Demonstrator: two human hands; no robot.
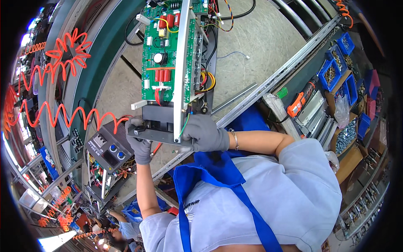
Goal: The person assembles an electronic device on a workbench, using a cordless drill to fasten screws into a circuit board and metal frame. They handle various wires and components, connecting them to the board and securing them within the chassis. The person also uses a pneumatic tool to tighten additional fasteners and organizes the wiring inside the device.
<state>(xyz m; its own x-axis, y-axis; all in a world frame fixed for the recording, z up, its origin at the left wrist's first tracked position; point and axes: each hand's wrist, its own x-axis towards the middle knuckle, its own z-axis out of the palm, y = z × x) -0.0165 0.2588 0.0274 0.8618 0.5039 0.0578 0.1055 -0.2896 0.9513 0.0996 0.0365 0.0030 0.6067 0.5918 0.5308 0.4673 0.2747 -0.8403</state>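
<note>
Both my hands wear grey gloves and are at the near end of an open electrical unit. Its green circuit board point(153, 90) carries red components and a round white-topped part. A long pale metal bar point(181, 63) runs lengthwise above the board. My left hand point(140, 145) is closed round the left end of a black metal panel point(157, 135) with cut-outs. My right hand point(205, 133) is closed at the panel's right end, beside the bar and a thin green wire point(184, 125). Its fingertips are partly hidden.
At left stands a dark control box point(110, 147) with blue knobs. Coiled orange air hoses point(63, 113) hang beyond it. On the right are an orange power screwdriver point(297, 104), blue screw bins point(329, 75) and a metal rail point(268, 90). Loose wires lie beside the unit.
</note>
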